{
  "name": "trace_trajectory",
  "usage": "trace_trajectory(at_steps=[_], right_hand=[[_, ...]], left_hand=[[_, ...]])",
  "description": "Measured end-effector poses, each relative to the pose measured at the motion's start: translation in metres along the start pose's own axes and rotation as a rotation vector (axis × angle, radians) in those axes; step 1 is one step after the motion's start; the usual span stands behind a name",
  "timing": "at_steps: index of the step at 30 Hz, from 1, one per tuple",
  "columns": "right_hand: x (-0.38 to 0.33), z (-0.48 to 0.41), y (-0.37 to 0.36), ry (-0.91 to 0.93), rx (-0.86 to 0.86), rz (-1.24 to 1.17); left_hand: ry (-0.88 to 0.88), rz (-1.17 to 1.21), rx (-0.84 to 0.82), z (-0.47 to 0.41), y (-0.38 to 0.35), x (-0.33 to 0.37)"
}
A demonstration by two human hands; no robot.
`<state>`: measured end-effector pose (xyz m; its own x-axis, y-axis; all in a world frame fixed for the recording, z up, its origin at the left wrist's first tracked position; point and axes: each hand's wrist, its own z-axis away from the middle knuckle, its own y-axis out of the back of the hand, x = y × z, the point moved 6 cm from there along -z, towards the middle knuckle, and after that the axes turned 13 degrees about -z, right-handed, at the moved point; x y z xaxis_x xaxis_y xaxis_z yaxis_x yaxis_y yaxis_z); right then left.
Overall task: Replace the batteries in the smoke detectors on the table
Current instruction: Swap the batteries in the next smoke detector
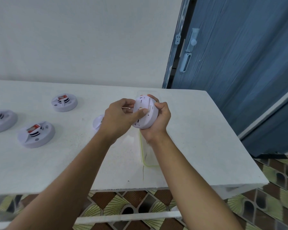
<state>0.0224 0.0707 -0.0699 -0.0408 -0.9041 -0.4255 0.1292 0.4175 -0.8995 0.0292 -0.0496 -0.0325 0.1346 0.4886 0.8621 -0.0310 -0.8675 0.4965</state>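
Smoke detector (145, 112) in hand, lifted clear above the white table (198, 130) near its right end, tipped up on edge so its flat back faces left toward the person's left hand (121, 118). The right hand (158, 120) cups it from the right and underneath, fingers curled tight round the rim. The left hand's thumb (140, 112) presses flat on the back plate near its middle, the other fingers bent in close at the disc's left edge; whether they pinch anything I cannot tell. So the back lies straight ahead of the left fingers, the nearer hand to open it while the right steadies. Three more detectors (64, 102) (36, 134) (2, 120) lie well apart to the left, each showing a red battery. A clear container (142, 151) sits on the table beneath the hands.
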Motion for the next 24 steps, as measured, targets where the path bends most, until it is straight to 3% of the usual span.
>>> trace_trajectory(at_steps=[5, 14, 19, 24], right_hand=[[-0.001, 0.001, 0.008, -0.183, 0.001, -0.141], [0.006, 0.013, 0.005, -0.393, -0.027, -0.274], [0.007, 0.014, 0.009, -0.415, -0.031, -0.273], [0.004, 0.011, 0.009, -0.347, -0.056, -0.228]], left_hand=[[-0.171, -0.234, -0.09, 0.005, 0.001, 0.001], [-0.269, -0.279, -0.066, 0.006, 0.007, 0.003], [-0.327, -0.381, -0.071, 0.005, 0.008, 0.005], [-0.287, -0.286, -0.078, 0.004, 0.009, 0.001]])
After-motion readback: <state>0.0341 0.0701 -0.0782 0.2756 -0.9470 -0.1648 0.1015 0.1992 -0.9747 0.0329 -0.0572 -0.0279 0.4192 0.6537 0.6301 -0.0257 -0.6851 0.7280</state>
